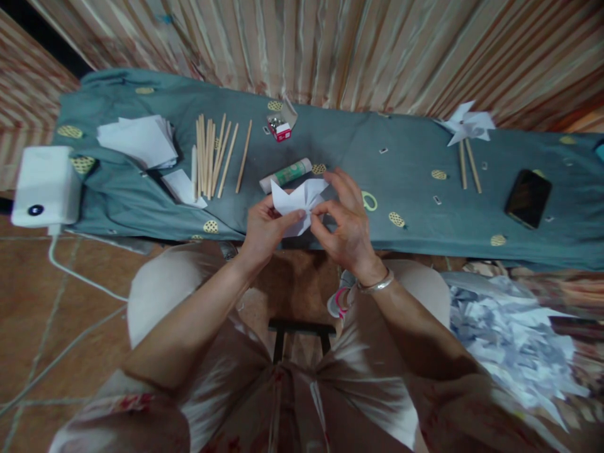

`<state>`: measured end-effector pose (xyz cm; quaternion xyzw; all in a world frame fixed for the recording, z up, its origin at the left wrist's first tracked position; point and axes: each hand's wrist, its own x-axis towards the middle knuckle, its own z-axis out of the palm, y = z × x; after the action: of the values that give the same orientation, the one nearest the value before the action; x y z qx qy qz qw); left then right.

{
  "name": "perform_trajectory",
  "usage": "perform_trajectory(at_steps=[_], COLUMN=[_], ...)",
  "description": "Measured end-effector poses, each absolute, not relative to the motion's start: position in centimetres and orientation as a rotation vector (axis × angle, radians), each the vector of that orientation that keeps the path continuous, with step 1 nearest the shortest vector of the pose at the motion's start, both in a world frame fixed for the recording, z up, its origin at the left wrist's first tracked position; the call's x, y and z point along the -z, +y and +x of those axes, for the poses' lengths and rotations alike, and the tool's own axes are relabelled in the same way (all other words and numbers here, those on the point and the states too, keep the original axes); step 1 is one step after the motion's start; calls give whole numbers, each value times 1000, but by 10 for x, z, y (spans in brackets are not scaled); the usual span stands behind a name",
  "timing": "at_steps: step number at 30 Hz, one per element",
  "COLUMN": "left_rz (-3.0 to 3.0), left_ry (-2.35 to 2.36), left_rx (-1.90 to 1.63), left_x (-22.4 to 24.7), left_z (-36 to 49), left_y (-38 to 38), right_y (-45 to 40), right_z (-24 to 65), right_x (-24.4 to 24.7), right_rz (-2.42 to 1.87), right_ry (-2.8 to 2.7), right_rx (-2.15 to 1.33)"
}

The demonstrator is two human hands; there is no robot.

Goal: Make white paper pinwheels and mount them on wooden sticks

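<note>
Fingers, left hand [264, 229]: thumb pressed flat on the folded paper [289, 200], the others behind it, mostly hidden. Fingers, right hand [346, 233]: thumb and forefinger pinching at the paper's middle, the rest raised and spread; whether a small item sits between the tips cannot be told. Folded paper, white, one: at the dial's centre, between both hands, above the cloth's near edge. Glue stick [287, 174], one: eleven o'clock, just beside the paper. Box of small metal pieces [282, 130], lid raised: just before twelve. Wooden sticks [210, 157], several: ten o'clock. Pinwheels [465, 129], on sticks: between two and three. Phone [528, 198], dark: three o'clock. Hazards, by judgement: folds may spring apart should the left thumb ease; paper may crease or tear under a hard pinch; glue stick, being round, may roll if knuckles nudge it.
</note>
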<state>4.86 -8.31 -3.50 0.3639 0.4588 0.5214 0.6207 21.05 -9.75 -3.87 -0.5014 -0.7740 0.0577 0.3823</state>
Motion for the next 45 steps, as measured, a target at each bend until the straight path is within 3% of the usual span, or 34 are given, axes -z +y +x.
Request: perform_trajectory(at_steps=[18, 34, 45], left_rz=[883, 932, 812], left_ry=[1047, 1082, 1056], left_rx=[-1209, -1193, -1210], left_x=[37, 35, 36], left_z=[49, 49, 48], left_y=[-83, -85, -78], right_y=[-97, -98, -101], right_z=[210, 211, 208], right_x=[40, 38, 26], right_rz=[-1281, -1302, -1238], right_ry=[-2003, -2000, -1930], right_rx=[-68, -243, -127])
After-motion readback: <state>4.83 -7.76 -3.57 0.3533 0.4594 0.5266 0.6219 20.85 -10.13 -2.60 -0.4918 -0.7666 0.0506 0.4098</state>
